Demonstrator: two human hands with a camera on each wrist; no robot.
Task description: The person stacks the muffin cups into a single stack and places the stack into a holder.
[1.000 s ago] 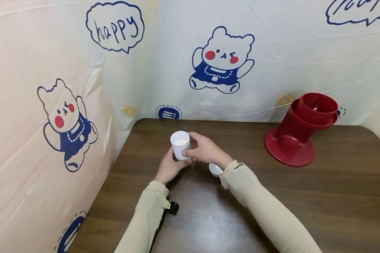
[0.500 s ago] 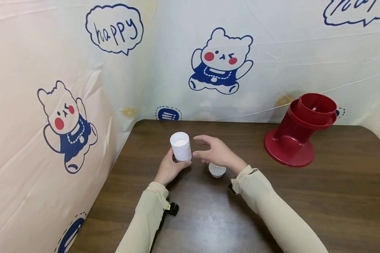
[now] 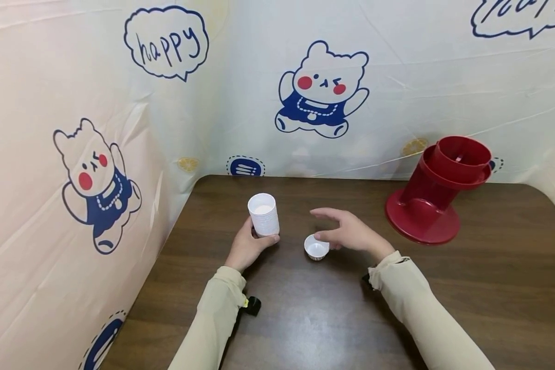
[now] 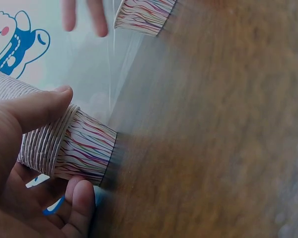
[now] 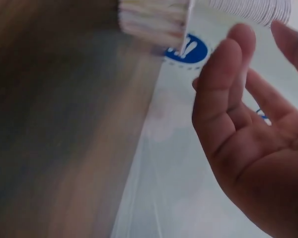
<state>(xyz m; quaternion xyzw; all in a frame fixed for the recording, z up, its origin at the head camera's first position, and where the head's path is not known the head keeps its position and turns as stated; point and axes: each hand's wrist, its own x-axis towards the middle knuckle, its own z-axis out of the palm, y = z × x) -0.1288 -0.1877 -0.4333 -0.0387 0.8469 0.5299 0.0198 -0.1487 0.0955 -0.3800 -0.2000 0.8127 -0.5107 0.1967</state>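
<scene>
A stack of paper cups (image 3: 263, 216), white with thin coloured wavy lines on the lowest one, is gripped low down by my left hand (image 3: 250, 244). In the left wrist view the thumb and fingers (image 4: 84, 203) wrap round the stack (image 4: 44, 144). To its right a single small paper cup (image 3: 316, 248) stands upright on the table. My right hand (image 3: 351, 232) is beside and partly above that cup, fingers apart and nothing held. Whether the right thumb touches the rim cannot be told. In the right wrist view the single cup (image 5: 154, 22) is cut off by the top edge.
A red stand with a round base and cylindrical top (image 3: 437, 190) is at the back right of the brown wooden table (image 3: 305, 329). A printed cloth (image 3: 240, 92) hangs behind the table and along its left side.
My right hand has left the cup stack and moved right to the single cup, its fingers spread. The left hand stays in place with the stack.
</scene>
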